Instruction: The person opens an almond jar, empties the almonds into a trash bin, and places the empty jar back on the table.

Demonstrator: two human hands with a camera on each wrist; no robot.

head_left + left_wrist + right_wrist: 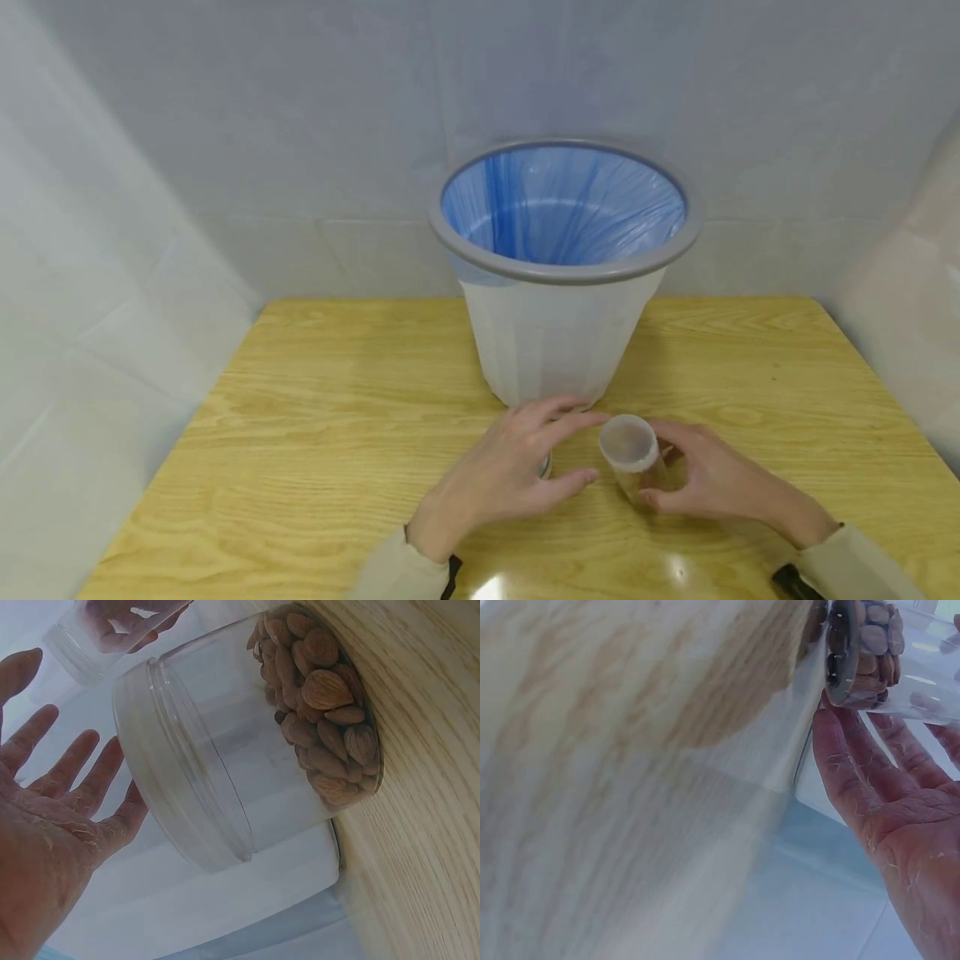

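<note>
Right hand (712, 483) grips jar (632, 454), steadying it upright on table (300, 417); left hand (510, 467) released, fingers spread (hovering beside lid (628, 440)); bin (558, 275) behind.

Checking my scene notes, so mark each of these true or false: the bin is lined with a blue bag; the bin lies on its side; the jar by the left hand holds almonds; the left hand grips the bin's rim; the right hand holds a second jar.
1. The bin is lined with a blue bag. True.
2. The bin lies on its side. False: it stands upright on the table.
3. The jar by the left hand holds almonds. True.
4. The left hand grips the bin's rim. False: its fingers are spread open, low beside the jar.
5. The right hand holds a second jar. True.
</note>
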